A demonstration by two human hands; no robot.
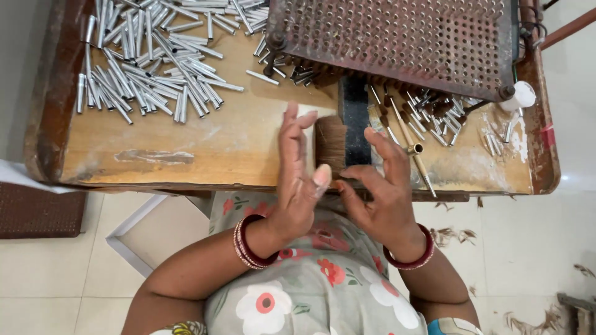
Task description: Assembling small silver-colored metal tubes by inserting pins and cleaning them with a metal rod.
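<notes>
My left hand (297,186) is raised over the near edge of a wooden tray table (205,146), its fingers spread and its palm facing right. My right hand (382,195) is close beside it, with the fingers fanned out. Its thumb and forefinger come together near my left thumb, and I cannot tell whether they pinch anything. Just beyond both hands a brown tuft of bristles (329,142) lies against a black block (355,118). A small brass tube (415,149) on a thin stick rests to the right of my right hand.
A heap of several silver metal tubes (149,68) covers the tray's far left. A rusty perforated metal plate (403,37) stands at the far right, with more tubes (434,111) beneath it. A white cap (520,96) sits near the right rim. A brown mat (37,211) lies on the floor.
</notes>
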